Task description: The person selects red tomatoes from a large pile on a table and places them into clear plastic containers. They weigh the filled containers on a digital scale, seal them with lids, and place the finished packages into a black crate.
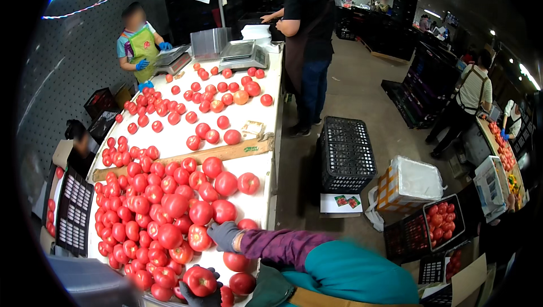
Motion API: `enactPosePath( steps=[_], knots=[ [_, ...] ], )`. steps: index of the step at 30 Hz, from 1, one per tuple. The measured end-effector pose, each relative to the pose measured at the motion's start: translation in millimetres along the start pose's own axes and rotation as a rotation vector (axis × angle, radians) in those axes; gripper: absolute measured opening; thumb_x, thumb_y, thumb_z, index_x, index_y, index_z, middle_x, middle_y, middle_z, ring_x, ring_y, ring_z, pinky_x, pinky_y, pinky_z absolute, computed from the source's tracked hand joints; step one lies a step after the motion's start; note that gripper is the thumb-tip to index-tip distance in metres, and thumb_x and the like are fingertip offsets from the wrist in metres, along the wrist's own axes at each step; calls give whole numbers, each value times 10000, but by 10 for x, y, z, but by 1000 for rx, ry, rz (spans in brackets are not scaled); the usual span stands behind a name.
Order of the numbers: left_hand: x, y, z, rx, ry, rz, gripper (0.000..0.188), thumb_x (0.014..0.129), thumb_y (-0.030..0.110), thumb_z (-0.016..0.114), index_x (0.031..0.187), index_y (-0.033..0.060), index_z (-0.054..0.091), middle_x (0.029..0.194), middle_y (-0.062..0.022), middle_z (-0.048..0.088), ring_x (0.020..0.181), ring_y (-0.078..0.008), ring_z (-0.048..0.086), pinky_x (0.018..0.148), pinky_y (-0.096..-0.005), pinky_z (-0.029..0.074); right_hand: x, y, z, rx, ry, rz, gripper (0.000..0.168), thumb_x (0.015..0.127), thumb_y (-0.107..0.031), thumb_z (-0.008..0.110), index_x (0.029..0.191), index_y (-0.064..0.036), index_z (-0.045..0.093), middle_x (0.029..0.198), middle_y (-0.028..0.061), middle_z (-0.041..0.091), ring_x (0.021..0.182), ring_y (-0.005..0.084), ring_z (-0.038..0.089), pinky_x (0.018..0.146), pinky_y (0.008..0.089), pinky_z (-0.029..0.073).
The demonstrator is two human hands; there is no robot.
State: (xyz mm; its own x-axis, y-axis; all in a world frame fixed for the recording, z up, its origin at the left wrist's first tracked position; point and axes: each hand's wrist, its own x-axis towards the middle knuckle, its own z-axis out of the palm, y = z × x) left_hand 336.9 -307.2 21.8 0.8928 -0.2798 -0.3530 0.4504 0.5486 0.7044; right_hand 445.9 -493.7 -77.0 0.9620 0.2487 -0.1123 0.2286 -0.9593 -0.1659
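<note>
A large heap of red tomatoes (146, 205) covers the near part of a long white table (258, 171). At the bottom of the picture, my left hand (201, 288), in a dark glove, holds a large tomato (200, 281) with its fingers around the underside. My right hand (225, 236), in a grey glove below a purple sleeve, reaches in from the right and touches a tomato (200, 238) at the heap's edge; its fingertips are partly hidden, so its grip is unclear. Loose tomatoes (236, 261) lie between the hands and the table's right edge.
A wooden board (220, 152) crosses the table, with more tomatoes and scales (244, 55) beyond. A person in a green apron (143, 46) and one in black (309, 31) stand at the far end. Black crates (348, 154) and a foam box (409, 179) stand on the floor.
</note>
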Motion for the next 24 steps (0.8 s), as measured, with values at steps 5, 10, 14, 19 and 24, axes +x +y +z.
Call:
enactPosePath(
  steps=[5, 10, 14, 19, 24],
  knots=[
    [-31, -80, 51, 93, -99, 168, 440, 871, 151, 558, 1249, -35, 429, 1167, -199, 540, 1001, -312, 565, 776, -355, 524, 103, -77, -60, 58, -110, 93, 615, 651, -227, 749, 1191, -53, 513, 1159, 110, 535, 830, 268, 659, 482, 456, 504],
    [-62, -71, -37, 18, -118, 67, 745, 860, 539, 532, 1359, 27, 324, 1324, -152, 412, 1206, -316, 421, 1002, -443, 369, -88, -75, -265, 128, 50, 33, 575, 663, -179, 715, 1197, -90, 520, 1123, 115, 555, 955, 276, 629, 637, 460, 526],
    [-125, -126, 24, 75, -5, 54, 713, 866, 578, 494, 1315, 38, 377, 1219, -127, 466, 1054, -269, 486, 878, -366, 426, -343, -96, -756, 611, 166, 1, 544, 686, -221, 713, 1173, -83, 512, 1132, 112, 547, 974, 272, 610, 796, 406, 500],
    [-173, -136, 6, 165, 70, 150, 623, 914, 501, 479, 1348, 67, 370, 1246, -131, 463, 1027, -275, 510, 860, -370, 472, -537, -254, -920, 1464, -89, -176, 555, 741, -305, 691, 1215, -102, 484, 1133, 124, 536, 1057, 201, 527, 866, 340, 460],
    [-216, -247, -183, 183, 261, 224, 525, 938, 352, 510, 1366, 76, 381, 1260, -152, 470, 1034, -288, 522, 844, -379, 496, -791, -733, -962, 1069, 201, -304, 329, 742, -315, 690, 943, -75, 590, 935, 109, 590, 919, 300, 585, 781, 382, 469]
  ],
)
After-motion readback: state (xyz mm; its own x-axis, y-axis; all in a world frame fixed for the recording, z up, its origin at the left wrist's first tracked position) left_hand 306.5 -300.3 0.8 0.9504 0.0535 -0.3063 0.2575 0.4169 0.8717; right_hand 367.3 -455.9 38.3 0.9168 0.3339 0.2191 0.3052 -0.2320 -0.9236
